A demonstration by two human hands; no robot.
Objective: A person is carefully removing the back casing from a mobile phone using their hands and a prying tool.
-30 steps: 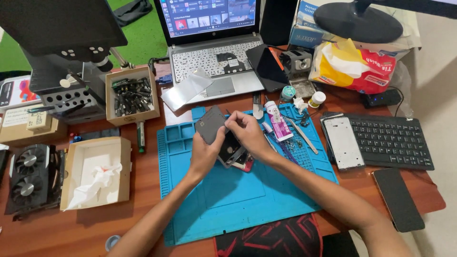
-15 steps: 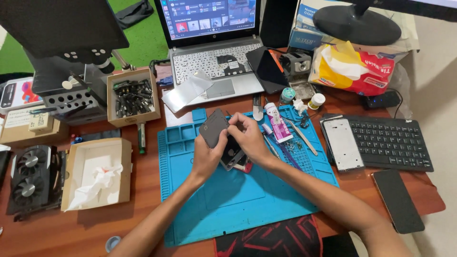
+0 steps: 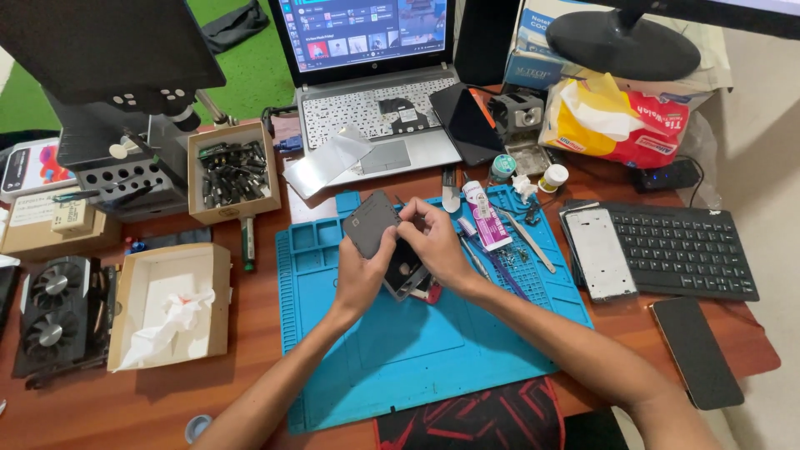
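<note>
Both hands hold a dark grey phone panel (image 3: 369,222) above the blue repair mat (image 3: 417,350) — much as a second ago, barely shifted. The left hand (image 3: 360,279) grips its lower edge; the right hand (image 3: 435,243) pinches the upper corner — the opened phone body (image 3: 406,273) sits beneath.

Both hands (image 3: 400,254) gripping opened phone (image 3: 385,246), blue mat (image 3: 417,350)

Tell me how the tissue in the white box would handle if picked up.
The tissue looks crumpled and thin, so probably floppy and very light. It lies loose in the open box, so it should lift freely, though it may tear if pulled.
</note>
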